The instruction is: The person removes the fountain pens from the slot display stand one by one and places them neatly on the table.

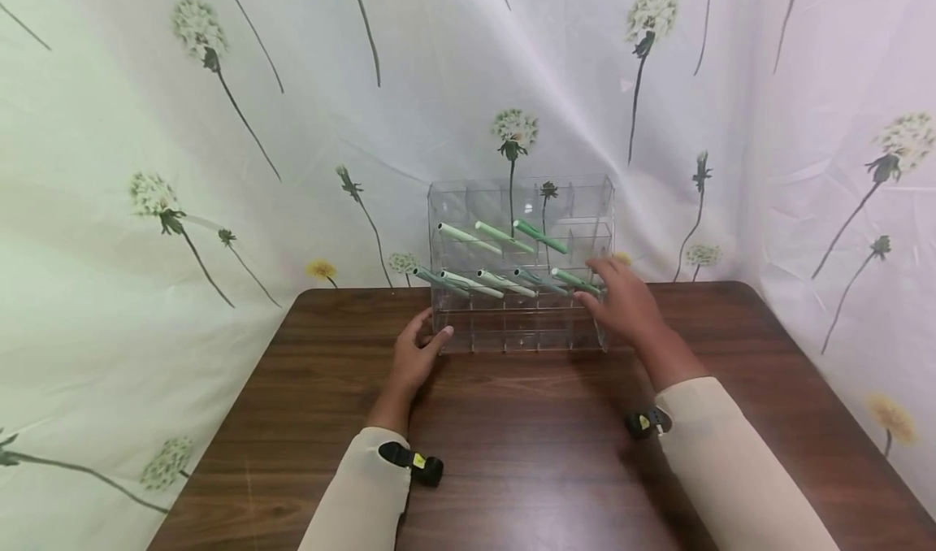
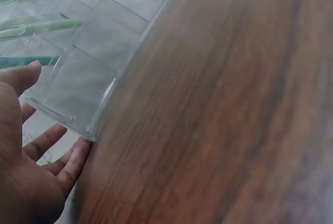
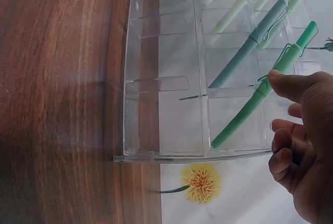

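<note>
Green pen (image 3: 260, 91) slanting in the rightmost cell of a clear acrylic rack (image 1: 521, 323), thumb-touched by the relaxed right hand (image 1: 621, 299), loose-fingered left hand (image 1: 415, 356) at the rack's corner, on a wood-grain table (image 1: 526, 445) before dandelion-print cloth (image 1: 146, 128).

I see a clear, glossy plastic organiser (image 1: 521, 210) on my dark wood-grain table (image 1: 556, 453), which has a smooth, low sheen. The pens (image 1: 541, 236) look like matt plastic in greens and cream, with thin wire clips. Behind hangs soft, creased printed cloth (image 1: 219, 128).
</note>
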A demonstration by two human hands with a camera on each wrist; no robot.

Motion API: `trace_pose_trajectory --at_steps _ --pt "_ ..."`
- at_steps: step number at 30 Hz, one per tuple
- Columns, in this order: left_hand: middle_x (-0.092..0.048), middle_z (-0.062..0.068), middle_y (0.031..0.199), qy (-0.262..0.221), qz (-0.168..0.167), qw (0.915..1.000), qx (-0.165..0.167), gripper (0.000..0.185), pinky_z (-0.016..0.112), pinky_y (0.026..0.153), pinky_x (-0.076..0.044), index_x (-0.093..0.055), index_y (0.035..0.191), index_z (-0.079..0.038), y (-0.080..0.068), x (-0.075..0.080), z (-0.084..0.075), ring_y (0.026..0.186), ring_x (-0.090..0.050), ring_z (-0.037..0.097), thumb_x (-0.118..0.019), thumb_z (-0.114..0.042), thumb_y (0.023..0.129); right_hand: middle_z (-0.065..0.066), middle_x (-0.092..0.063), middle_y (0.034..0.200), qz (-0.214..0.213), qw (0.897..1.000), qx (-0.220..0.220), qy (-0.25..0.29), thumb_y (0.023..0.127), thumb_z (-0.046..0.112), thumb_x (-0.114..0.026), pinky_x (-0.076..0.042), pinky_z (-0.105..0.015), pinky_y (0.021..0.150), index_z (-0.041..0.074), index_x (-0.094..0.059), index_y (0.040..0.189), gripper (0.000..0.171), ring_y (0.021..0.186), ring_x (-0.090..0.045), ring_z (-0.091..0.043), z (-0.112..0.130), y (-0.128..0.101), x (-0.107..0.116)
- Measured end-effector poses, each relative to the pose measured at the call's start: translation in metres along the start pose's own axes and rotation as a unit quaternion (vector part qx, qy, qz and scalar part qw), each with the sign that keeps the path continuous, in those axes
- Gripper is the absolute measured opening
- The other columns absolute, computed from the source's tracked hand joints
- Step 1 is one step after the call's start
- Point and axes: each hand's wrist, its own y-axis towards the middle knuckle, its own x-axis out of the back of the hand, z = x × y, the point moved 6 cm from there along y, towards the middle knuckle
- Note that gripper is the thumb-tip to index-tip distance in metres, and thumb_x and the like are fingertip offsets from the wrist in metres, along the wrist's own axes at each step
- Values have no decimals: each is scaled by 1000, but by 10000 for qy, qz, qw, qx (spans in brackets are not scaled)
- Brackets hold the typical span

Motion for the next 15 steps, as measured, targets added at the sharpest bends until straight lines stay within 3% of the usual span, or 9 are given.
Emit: trace_pose_trajectory --at_steps 8,15 --pt "-59 21 152 -25 -26 10000 63 62 33 88 -56 -54 162 -16 4 -3 4 125 -71 42 -76 -31 106 -26 -62 150 534 9984 -159 -3 107 31 -72 -49 -65 115 -1 -60 150 55 138 -59 -47 -3 10 -5" --pt "-64 23 147 -193 -112 9998 2 59 27 87 -53 -55 160 -12 4 -2 10 124 -69 39 -75 -27 107 -28 -63 150 840 9952 -341 368 109 31 -70 -50 -66 113 -2 -59 152 55 138 -61 -48 -4 14 -10"
